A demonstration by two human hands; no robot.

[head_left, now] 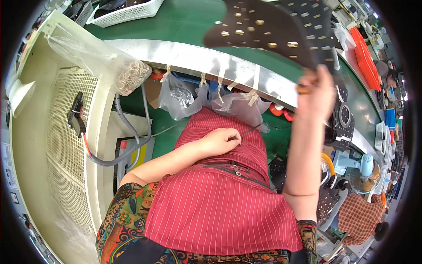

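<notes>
My right hand (318,90) is raised over the workbench edge at the right, its fingers closed and smeared by motion. It grips the lower tip of a dark brown, flexible cut piece (263,31) with shiny pale spots. Against the same hand shows a small orange thing (303,89), its kind unclear. My left hand (222,141) lies on the red striped apron (224,189) over my lap, fingers curled together. Something small and dark shows at its fingertips. Behind that hand, a thin dark strip (252,129) crosses the apron.
A green workbench (176,22) with a metal edge (176,52) runs ahead. Clear plastic bags (178,99) are taped beneath it. A cream mesh-sided cabinet (66,132) stands left, a white basket (127,12) far left. Black dotted pieces (345,116) and a person (360,215) are right.
</notes>
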